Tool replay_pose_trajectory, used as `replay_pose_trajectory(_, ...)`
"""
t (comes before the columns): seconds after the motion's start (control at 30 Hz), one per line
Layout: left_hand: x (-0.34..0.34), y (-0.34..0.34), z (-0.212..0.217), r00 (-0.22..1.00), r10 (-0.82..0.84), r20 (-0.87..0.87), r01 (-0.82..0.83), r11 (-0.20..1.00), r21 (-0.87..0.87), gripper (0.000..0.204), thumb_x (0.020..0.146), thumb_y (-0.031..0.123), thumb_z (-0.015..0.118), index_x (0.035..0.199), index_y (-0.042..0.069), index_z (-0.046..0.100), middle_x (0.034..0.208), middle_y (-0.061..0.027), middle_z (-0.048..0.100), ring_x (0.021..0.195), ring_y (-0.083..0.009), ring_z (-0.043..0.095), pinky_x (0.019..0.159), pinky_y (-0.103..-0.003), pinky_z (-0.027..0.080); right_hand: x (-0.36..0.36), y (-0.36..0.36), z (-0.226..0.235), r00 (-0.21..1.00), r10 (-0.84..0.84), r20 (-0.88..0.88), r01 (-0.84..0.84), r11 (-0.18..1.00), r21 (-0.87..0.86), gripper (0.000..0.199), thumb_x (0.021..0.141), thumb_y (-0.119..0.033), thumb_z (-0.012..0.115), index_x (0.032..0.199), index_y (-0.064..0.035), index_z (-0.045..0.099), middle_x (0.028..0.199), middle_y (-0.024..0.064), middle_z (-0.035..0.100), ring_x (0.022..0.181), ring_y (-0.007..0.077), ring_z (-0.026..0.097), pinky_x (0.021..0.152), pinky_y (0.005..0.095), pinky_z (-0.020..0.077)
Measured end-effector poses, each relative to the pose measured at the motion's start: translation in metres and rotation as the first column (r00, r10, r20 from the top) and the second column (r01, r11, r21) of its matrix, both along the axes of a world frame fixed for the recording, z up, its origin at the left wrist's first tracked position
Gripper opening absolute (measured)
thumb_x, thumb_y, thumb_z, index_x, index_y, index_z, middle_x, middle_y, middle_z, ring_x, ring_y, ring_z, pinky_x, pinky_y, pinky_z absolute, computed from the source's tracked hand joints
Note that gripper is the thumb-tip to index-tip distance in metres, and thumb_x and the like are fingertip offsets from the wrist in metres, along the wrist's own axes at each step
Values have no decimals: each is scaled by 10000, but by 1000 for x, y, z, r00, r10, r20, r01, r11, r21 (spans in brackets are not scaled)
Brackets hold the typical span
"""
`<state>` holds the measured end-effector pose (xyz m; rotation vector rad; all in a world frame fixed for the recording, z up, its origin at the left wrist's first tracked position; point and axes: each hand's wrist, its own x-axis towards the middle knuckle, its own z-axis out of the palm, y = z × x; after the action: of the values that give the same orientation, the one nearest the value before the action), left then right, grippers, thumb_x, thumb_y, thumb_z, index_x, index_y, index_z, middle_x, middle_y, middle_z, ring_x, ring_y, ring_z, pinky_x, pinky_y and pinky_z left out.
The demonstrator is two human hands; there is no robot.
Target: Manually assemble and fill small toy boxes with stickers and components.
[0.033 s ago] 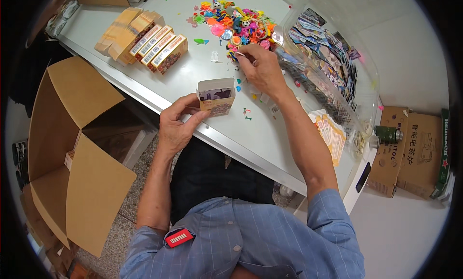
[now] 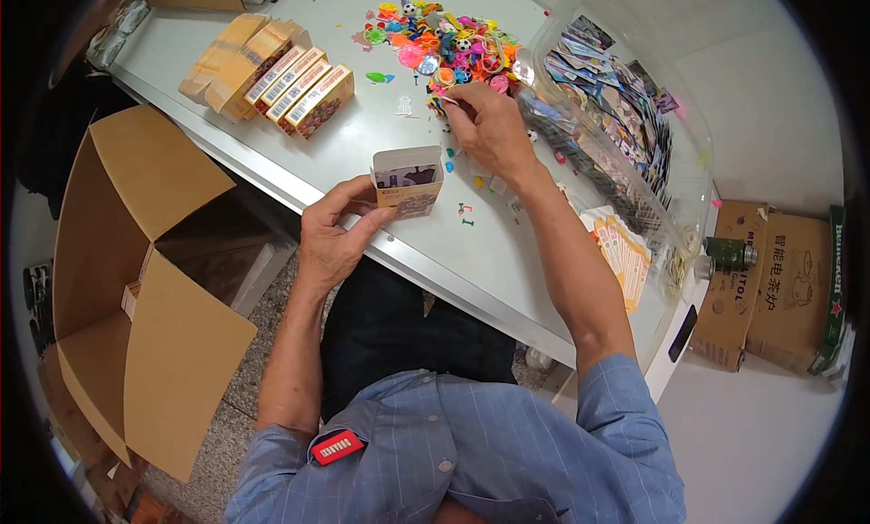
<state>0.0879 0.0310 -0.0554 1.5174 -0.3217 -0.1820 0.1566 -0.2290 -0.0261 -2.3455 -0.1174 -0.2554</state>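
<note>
At the bottom of the frame a blue checked shirt with a red tag fills the near edge, and both bare forearms rise from it toward the white table (image 2: 471, 261), whose smooth top runs diagonally from the upper left to the right. Left of centre, the left hand (image 2: 333, 238) grips a small open carton (image 2: 408, 181) of thin printed card, fingers curled round its lower left corner; its top flap stands up and the box rests upright on the tabletop, just above and right of that hand. Above it, at upper centre, the right hand (image 2: 485, 125) reaches to the near edge of a heap of small bright plastic toys (image 2: 444, 39), fingertips pinched together on a tiny piece too small to make out. A few loose bits (image 2: 464, 214) lie scattered between carton and heap.

In the lower left a large brown corrugated box (image 2: 136, 279) stands open on a speckled floor. In the upper left, a row of filled orange cartons (image 2: 285, 84) lies side by side on the table. To the right, a clear plastic bin (image 2: 625, 116) holds glossy printed cards, with a stack of yellow leaflets (image 2: 621, 252) below it. At far right, brown cardboard boxes (image 2: 779, 288) sit on a pale floor.
</note>
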Motion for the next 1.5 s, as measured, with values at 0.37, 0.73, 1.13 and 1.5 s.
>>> replay_pose_trajectory(0.37, -1, 2, -5, 1000, 24, 18, -24, 1000, 12, 413, 853, 15, 788, 1247, -5, 667, 1073, -109, 737, 938, -153, 696, 826, -277, 560, 2, 20, 1, 998, -48, -44, 24, 904, -427, 241, 935, -228, 652, 1097, -73, 740, 1037, 141, 703, 906, 347, 683, 792, 454, 538)
replay_pose_trajectory(0.73, 1, -4, -3, 999, 22, -49, -21, 999, 36, 425, 851, 47, 798, 1255, 12, 673, 1057, -98, 749, 931, -144, 700, 821, -273, 551, -42, 11, 56, 979, 153, -136, -66, 864, 499, 185, 1005, -117, 619, 1132, -34, 725, 856, -18, 653, 777, 47, 545, 683, 228, 449)
replay_pose_trajectory(1.13, 0, -8, 2, 999, 16, -50, -14, 999, 32, 424, 845, 65, 811, 1248, 26, 685, 1035, -89, 752, 923, -136, 691, 793, -263, 546, -56, 23, 74, 931, 339, -132, -303, 923, 235, 212, 973, -156, 670, 1107, -3, 729, 880, 107, 721, 789, 124, 650, 721, 280, 523)
replay_pose_trajectory(1.5, 0, -8, 5, 997, 16, -71, -12, 999, 43, 413, 843, 64, 812, 1236, 29, 689, 1028, -87, 754, 925, -135, 692, 798, -269, 556, -62, 15, 66, 979, 170, -111, -108, 899, 425, 236, 994, -194, 660, 1126, -6, 714, 780, 29, 660, 631, 73, 569, 517, 240, 440)
